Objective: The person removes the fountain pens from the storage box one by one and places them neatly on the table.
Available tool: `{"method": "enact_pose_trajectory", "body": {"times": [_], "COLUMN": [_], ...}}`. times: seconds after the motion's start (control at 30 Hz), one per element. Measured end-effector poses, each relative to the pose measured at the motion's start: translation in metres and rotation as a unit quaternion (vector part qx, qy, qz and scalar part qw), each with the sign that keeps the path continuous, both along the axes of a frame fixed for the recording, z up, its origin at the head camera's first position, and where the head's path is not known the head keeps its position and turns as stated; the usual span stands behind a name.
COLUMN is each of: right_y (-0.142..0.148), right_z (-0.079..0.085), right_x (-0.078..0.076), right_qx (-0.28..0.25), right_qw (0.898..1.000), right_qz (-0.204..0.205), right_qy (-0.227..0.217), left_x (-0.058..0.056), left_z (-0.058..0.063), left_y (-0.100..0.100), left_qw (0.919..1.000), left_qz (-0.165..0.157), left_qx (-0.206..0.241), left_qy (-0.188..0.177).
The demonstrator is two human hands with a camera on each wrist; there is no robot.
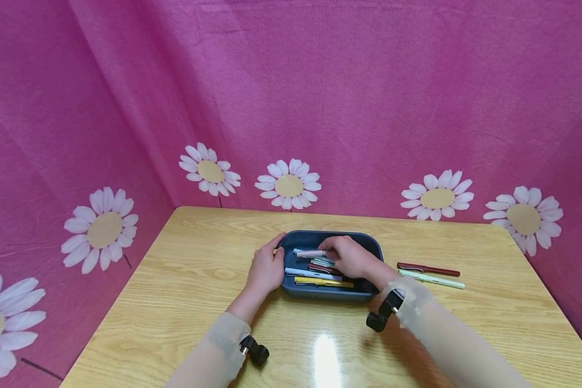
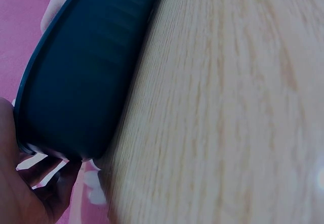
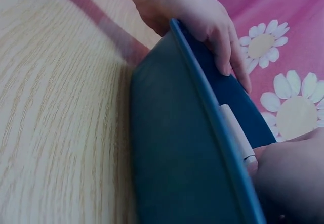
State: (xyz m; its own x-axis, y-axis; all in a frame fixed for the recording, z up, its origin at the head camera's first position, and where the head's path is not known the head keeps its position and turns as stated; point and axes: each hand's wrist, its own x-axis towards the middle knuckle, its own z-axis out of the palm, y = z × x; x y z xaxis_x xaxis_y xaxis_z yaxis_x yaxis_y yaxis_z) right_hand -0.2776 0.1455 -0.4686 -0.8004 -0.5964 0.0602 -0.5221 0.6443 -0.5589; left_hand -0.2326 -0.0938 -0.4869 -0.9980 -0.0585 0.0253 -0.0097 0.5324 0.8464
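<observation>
Right hand (image 1: 351,257) in over the dark blue tray (image 1: 320,293), thumb and fingers pinching one end of a pale pink pen (image 1: 310,254), which points left across the inside near the back. In the right wrist view that pen shows up just beyond the near rim, its end at the fingertips. Over at the left end it's the left hand (image 1: 265,269), gripping the tray's end wall, thumb at the rim and fingers round the outside. Down in the tray, just in front of the pink pen, there's a mint pen (image 1: 323,263), then a dark red pen (image 1: 325,269) partly under the right hand, a light blue pen (image 1: 314,274) and, closest to the front wall, a yellow pen (image 1: 324,282). Out on the wooden table (image 1: 184,280), to the right of the tray, a second dark red pen (image 1: 428,269) lies just behind a pale green pen (image 1: 431,278). Behind it all hangs a pink cloth (image 1: 349,108) with big white daisies (image 1: 288,186).
</observation>
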Motion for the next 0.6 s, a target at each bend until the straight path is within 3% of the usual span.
{"method": "enact_pose_trajectory", "body": {"times": [0.6], "right_y": [0.020], "right_z": [0.023], "right_x": [0.013], "right_qx": [-0.053], "right_qw": [0.999], "right_qz": [0.010], "right_qy": [-0.002], "left_x": [0.001], "left_z": [0.001], "left_y": [0.002], "left_qw": [1.0000], "left_qz": [0.008], "left_qx": [0.003], "left_qy": [-0.001]}}
